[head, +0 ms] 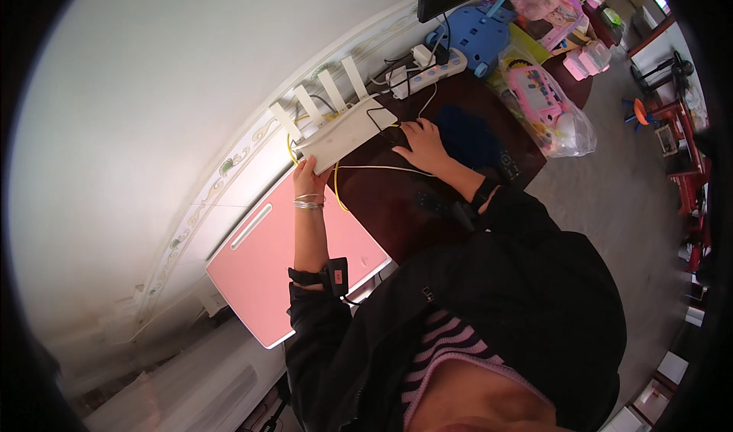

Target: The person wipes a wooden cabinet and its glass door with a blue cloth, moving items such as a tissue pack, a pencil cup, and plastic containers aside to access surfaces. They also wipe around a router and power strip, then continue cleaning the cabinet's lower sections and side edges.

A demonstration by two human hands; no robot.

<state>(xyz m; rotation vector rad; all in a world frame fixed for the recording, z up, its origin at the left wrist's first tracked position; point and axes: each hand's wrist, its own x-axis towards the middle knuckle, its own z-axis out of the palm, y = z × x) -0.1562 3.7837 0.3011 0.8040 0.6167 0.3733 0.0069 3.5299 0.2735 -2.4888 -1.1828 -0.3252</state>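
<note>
A white Wi-Fi router (346, 137) with several flat antennas stands along the wall, its broad face tilted toward me. My left hand (311, 175) grips its near left corner, thumb on top. At the router's right end, my right hand (425, 147) has its fingers and thumb around a dark object or black cable (382, 124); whether they grip it is unclear. A yellow cable (338, 189) runs down from the router, and a white cable (381, 167) crosses the dark wooden table (378, 214) below my right hand.
A power strip (438, 74) with plugs and adapters lies behind. Right of it are a blue plastic toy (472, 37) and a bagged pink toy (535, 97). Dark blue cloth (467, 131) and a remote control (508, 166) lie on the table. A pink-topped surface (263, 266) adjoins at left.
</note>
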